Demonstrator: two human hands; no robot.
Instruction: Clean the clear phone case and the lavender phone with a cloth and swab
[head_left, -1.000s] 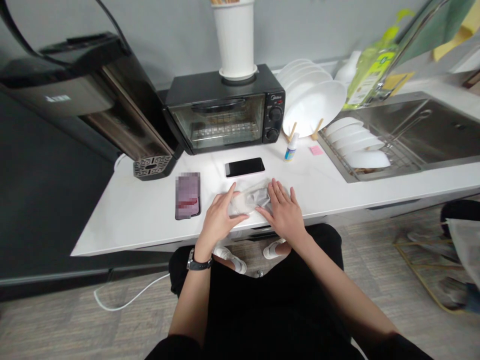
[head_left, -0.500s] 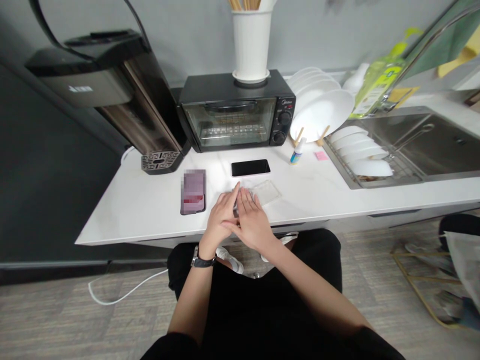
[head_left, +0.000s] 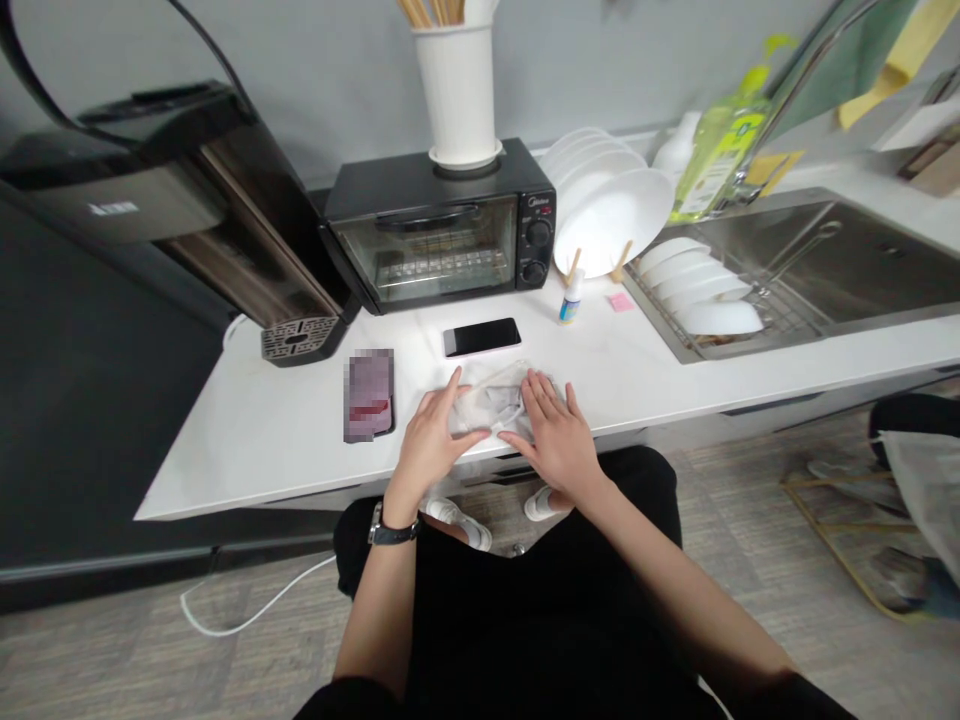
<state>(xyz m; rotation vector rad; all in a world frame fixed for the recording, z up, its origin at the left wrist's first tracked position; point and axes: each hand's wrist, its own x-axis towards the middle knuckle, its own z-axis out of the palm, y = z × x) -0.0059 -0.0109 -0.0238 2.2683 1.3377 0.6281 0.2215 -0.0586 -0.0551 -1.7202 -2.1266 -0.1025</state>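
Note:
Just past the counter's front edge, both my hands rest over a clear, flat, case-like piece (head_left: 471, 408) with a crumpled greyish-white thing (head_left: 504, 402) on it, which I cannot make out exactly. My left hand (head_left: 429, 438) touches its left side, thumb and fingers spread apart. Flat on its right side lie the fingers of my right hand (head_left: 559, 430), the thumb held away from them. My fingers hide part of both ends. A dark-screened phone (head_left: 482, 337) lies beyond the hands. To their left is a purple phone (head_left: 371, 390), partly blurred out.
Behind stand a black toaster oven (head_left: 442, 250) bearing a white pot (head_left: 459, 95), and a drinks machine (head_left: 255, 210). A small spray bottle (head_left: 571, 298), a pink sticky note (head_left: 621, 302), white plates (head_left: 615, 220) and a sink (head_left: 885, 245) are rightward. The white counter (head_left: 247, 440) ends before my knees.
My hands, overlapping before, have moved apart to the two sides of the clear piece, uncovering the crumpled thing between them. The whole view has shifted slightly to the right.

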